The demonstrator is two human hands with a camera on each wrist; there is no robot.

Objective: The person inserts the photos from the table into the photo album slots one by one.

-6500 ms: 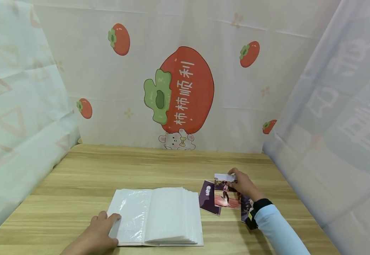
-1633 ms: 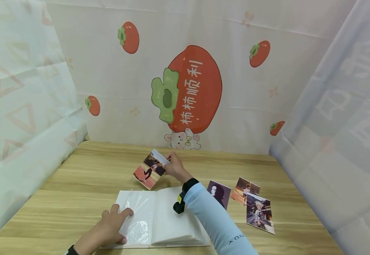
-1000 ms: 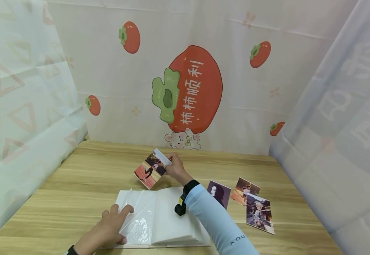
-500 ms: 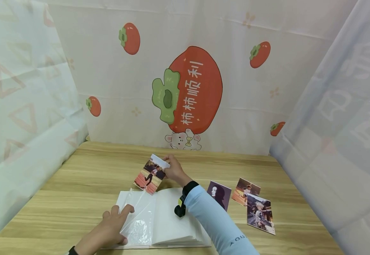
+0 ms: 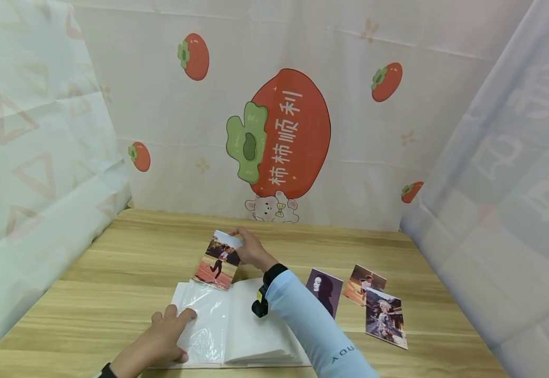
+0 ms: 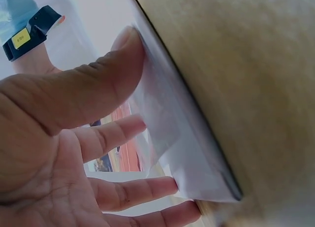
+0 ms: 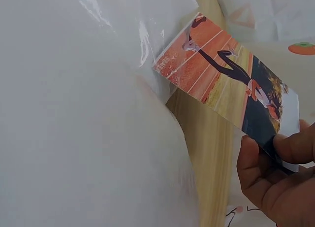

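An open photo album [image 5: 255, 320] with white pages lies before me, a clear plastic pocket [image 5: 208, 315] on its left page. My right hand [image 5: 254, 251] pinches a photo [image 5: 218, 260] of a runner on a red track by its upper right edge. The photo is tilted, its lower edge at the pocket's top; in the right wrist view a corner of the photo [image 7: 216, 64] meets the clear film. My left hand [image 5: 158, 336] rests on the album's left edge. Its thumb [image 6: 118, 69] and fairly straight fingers touch the page edge in the left wrist view.
Right of the album lie a purple portrait photo [image 5: 325, 289], another runner photo [image 5: 364, 283] and a dark photo of a costumed figure [image 5: 385, 317], which overlaps the runner one. The wooden table [image 5: 90, 294] meets a fruit-printed cloth [image 5: 350, 157] behind.
Earlier my right hand held the runner photo at the right pile; it carried it left over the album. In the last second the photo turned more upright and came down to the pocket's top.
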